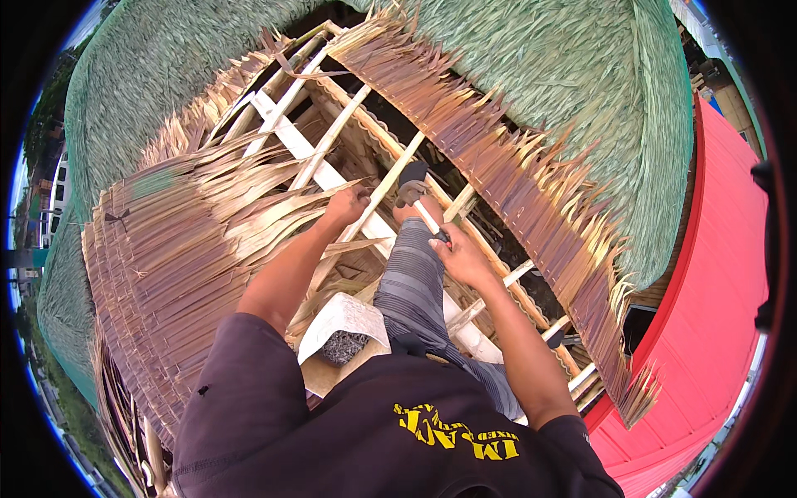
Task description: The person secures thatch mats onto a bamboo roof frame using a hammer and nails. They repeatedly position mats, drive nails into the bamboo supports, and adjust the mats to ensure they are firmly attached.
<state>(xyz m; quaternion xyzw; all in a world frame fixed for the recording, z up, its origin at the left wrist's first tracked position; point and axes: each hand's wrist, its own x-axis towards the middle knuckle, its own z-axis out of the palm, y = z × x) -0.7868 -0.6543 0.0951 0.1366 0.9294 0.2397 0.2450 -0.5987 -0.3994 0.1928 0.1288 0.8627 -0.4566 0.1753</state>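
My right hand (465,256) is wrapped round the grip of a hammer (426,216) with a pale handle. Its metal head lies over my foot, beside a bamboo rafter (390,178). My left hand (347,206) is closed at that rafter's left side, by the loose tips of a thatch panel (183,224). What its fingers hold, if anything, is too small to make out. Below my hands, a cut white container (344,314) leans near my leg with a heap of small grey nails (343,347) in it.
A brown strip of thatch (490,166) crosses the bamboo frame on the right, with open gaps between the poles. Green-netted thatch (573,75) covers the roof beyond. A red metal roof (714,315) lies lower right. My leg (411,270) rests among the poles.
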